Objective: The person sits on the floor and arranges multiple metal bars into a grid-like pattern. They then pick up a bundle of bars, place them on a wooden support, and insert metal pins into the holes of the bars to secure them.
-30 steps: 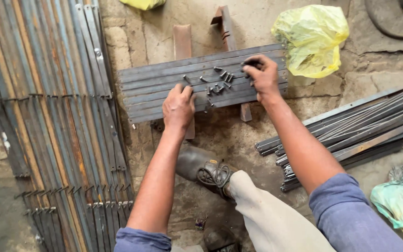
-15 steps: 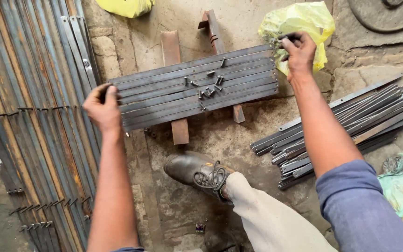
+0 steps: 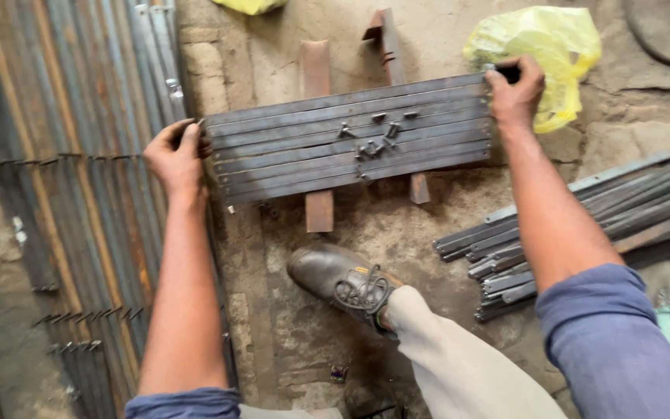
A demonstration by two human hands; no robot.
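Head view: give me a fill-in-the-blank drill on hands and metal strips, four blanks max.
1. The left hand grips the ____ end of the row of flat metal strips.
2. The right hand grips the row's ____ end.
3. The strips rest across ____ rusty supports.
4. Behind the right hand lies a ____ plastic bag.

Missing words: left; right; two; yellow

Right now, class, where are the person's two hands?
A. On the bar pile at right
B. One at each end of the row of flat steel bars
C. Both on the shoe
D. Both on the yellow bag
B: the left hand grips the left end of the bars and the right hand the right end.
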